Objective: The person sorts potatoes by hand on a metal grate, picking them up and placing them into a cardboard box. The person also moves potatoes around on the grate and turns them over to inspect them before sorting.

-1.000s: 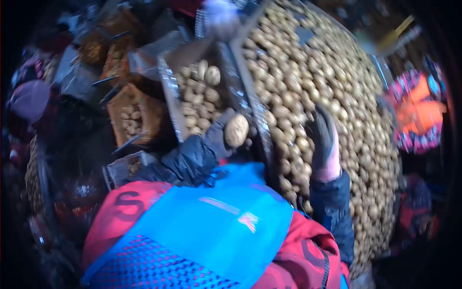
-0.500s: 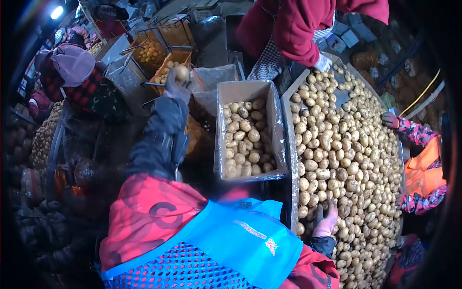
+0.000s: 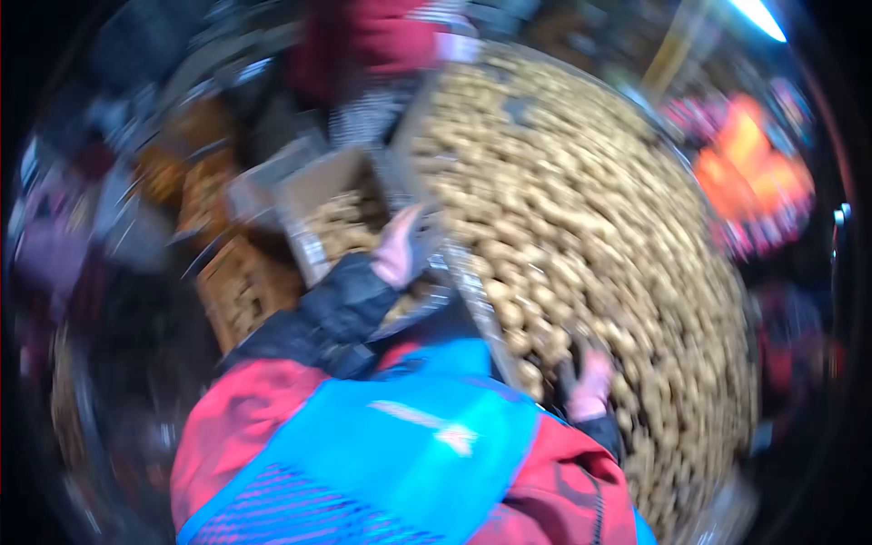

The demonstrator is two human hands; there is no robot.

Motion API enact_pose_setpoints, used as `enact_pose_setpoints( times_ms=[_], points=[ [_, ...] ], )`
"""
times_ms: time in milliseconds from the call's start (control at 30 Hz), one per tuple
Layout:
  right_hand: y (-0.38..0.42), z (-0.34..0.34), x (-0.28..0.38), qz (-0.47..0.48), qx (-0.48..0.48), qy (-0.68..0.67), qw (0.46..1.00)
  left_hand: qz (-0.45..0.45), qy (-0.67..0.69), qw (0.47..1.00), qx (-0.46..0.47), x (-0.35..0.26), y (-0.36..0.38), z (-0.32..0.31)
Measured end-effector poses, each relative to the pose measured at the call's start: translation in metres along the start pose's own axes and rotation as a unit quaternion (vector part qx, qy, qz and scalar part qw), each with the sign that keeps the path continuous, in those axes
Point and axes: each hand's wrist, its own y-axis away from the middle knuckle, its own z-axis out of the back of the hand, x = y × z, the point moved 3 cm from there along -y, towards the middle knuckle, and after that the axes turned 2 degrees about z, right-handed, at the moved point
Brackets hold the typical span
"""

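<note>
The whole view is smeared by motion. My left hand (image 3: 398,247), in a pink and dark glove, hangs over the near right side of the cardboard box (image 3: 302,186). Its fingers are too blurred to show whether they hold anything. Potatoes (image 3: 343,223) lie inside that box. My right hand (image 3: 589,383), gloved alike, rests on the near left part of a large heap of potatoes (image 3: 581,209), thumb and fingers apart, with no potato visibly gripped.
A raised rim (image 3: 477,304) runs between the box and the heap. Left of the box stand an orange bag (image 3: 207,191) and an orange-lined container (image 3: 238,291). A person in a red sleeve (image 3: 391,36) is at the far side; another in an orange vest (image 3: 754,163) is at the right.
My view has swung right. My left hand, which held a potato above the orange-lined container, is now over the cardboard box, that potato no longer visible. My right hand remains on the heap.
</note>
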Motion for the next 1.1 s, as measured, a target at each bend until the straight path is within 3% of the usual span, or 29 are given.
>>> enact_pose_setpoints(
  times_ms=[33,67,133,200,267,433,467,500,567,600,633,700,767,833,900,967,1033,1100],
  points=[
    [0.016,0.007,-0.002,-0.021,-0.026,0.004,0.999,-0.044,-0.06,0.993,0.092,-0.073,-0.008,-0.012],
    [0.032,0.015,-0.002,-0.078,-0.006,-0.015,0.997,-0.002,-0.009,0.983,0.184,-0.095,-0.004,-0.032],
    [0.082,0.009,-0.029,-0.16,-0.034,0.082,0.983,-0.141,-0.029,0.951,0.275,-0.116,0.008,-0.075],
    [0.126,0.03,-0.04,-0.209,-0.097,0.163,0.959,-0.184,-0.07,0.907,0.373,-0.127,0.024,-0.109],
    [0.171,0.051,-0.066,-0.335,-0.113,0.183,0.917,-0.224,-0.145,0.855,0.444,-0.124,0.031,-0.132],
    [0.273,0.088,-0.132,-0.585,-0.176,0.276,0.742,-0.262,-0.196,0.821,0.468,-0.109,0.023,-0.147],
    [0.284,0.091,-0.143,-0.608,-0.223,0.172,0.742,-0.249,-0.21,0.824,0.464,-0.107,0.022,-0.148],
    [0.272,0.095,-0.145,-0.612,-0.225,0.17,0.739,-0.232,-0.225,0.826,0.461,-0.105,0.021,-0.149],
    [0.231,0.105,-0.143,-0.713,-0.209,0.067,0.666,-0.239,-0.222,0.833,0.447,-0.104,0.019,-0.152],
    [0.216,0.107,-0.146,-0.715,-0.234,0.046,0.657,-0.237,-0.223,0.834,0.445,-0.103,0.019,-0.152],
    [0.2,0.104,-0.145,-0.694,-0.234,0.106,0.673,-0.236,-0.223,0.836,0.442,-0.102,0.018,-0.152],
    [0.169,0.092,-0.148,-0.654,-0.196,0.048,0.729,-0.241,-0.222,0.84,0.432,-0.1,0.018,-0.154],
    [0.137,0.081,-0.153,-0.609,-0.199,0.082,0.763,-0.235,-0.234,0.841,0.428,-0.099,0.018,-0.154],
    [0.103,0.082,-0.148,-0.592,-0.136,0.043,0.793,-0.236,-0.233,0.841,0.427,-0.1,0.018,-0.153],
    [0.075,0.073,-0.147,-0.532,-0.143,0.098,0.829,-0.238,-0.233,0.843,0.423,-0.102,0.018,-0.154],
    [0.055,0.076,-0.137,-0.426,-0.142,0.028,0.893,-0.233,-0.219,0.852,0.414,-0.104,0.017,-0.155],
    [0.033,0.073,-0.142,-0.265,-0.204,-0.085,0.938,-0.228,-0.221,0.853,0.415,-0.11,0.017,-0.153],
    [0.023,0.097,-0.174,-0.275,-0.213,-0.098,0.932,-0.211,-0.215,0.85,0.432,-0.111,0.016,-0.153]
  ],
)
